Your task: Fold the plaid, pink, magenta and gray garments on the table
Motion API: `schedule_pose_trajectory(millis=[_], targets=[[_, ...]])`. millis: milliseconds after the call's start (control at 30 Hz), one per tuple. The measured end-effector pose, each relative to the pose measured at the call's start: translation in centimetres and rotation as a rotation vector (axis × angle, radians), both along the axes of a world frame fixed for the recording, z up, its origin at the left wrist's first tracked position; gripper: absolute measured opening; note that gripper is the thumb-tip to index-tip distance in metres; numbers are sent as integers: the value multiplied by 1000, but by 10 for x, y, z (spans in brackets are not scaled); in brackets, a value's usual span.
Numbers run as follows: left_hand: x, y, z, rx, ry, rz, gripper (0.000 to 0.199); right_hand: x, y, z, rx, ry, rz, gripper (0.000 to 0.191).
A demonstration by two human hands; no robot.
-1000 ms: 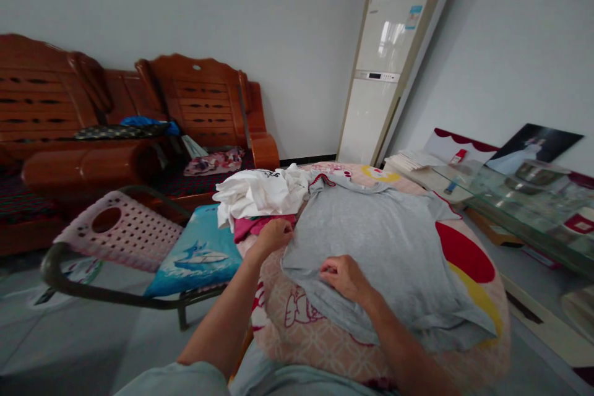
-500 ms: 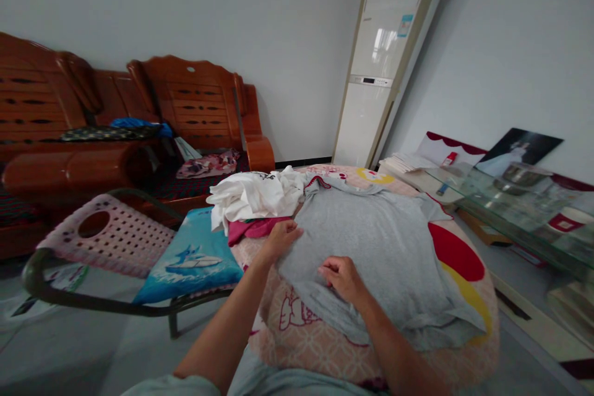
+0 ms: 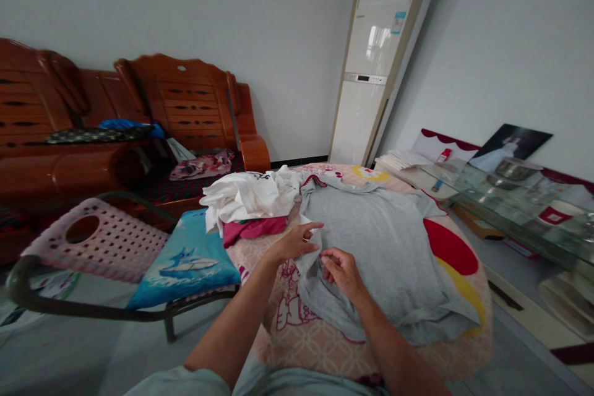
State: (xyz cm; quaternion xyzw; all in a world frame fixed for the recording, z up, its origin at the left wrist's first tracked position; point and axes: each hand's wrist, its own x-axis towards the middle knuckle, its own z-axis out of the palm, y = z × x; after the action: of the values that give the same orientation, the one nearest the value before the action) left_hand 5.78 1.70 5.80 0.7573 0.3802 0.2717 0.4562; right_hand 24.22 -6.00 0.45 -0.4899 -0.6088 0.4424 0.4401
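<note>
A grey shirt (image 3: pixel 380 247) with dark red trim lies spread over the round table's patterned cloth (image 3: pixel 320 352). Over the shirt's left edge is my left hand (image 3: pixel 297 242), its thumb and fingers apart. Close to its right, my right hand (image 3: pixel 341 269) is closed, fingers curled in a pinch at the shirt's surface, with a small fold of grey cloth beside the fingertips. A heap of white clothes (image 3: pixel 253 195) rests on a magenta cloth (image 3: pixel 255 229) at the table's left back.
A woven chair (image 3: pixel 106 238) with a blue cushion (image 3: pixel 190 260) stands left of the table. Wooden seats (image 3: pixel 195 105) line the wall behind. At the right is a glass shelf (image 3: pixel 524 210) holding bowls and a cup.
My left hand has moved right, toward my right hand, and its fingers have opened. The shirt's left edge has shifted to the right, uncovering more of the printed cloth.
</note>
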Motion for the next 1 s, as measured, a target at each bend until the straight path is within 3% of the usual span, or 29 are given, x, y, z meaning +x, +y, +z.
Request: schedule_pose_trajectory(millis=[200,333,467,567,700,833,1000], targets=[[-28,-4,30,103,217,18,45,-15,-15,13,142,-385,243,36],[-46,-9,37,3,413,63,39,-28,-23,26,212,-618,279,40],[-56,-8,29,-18,588,135,33,-31,-23,31,179,-664,203,31],[-58,-7,28,59,670,224,25,-34,-25,31,181,-669,253,28],[-49,-11,38,204,509,252,25,-42,-30,28,219,-652,334,20],[-20,-15,37,169,359,114,30,-32,-26,29,238,-523,183,18],[35,-26,11,274,366,-59,19,21,-17,38,265,-440,-162,29]])
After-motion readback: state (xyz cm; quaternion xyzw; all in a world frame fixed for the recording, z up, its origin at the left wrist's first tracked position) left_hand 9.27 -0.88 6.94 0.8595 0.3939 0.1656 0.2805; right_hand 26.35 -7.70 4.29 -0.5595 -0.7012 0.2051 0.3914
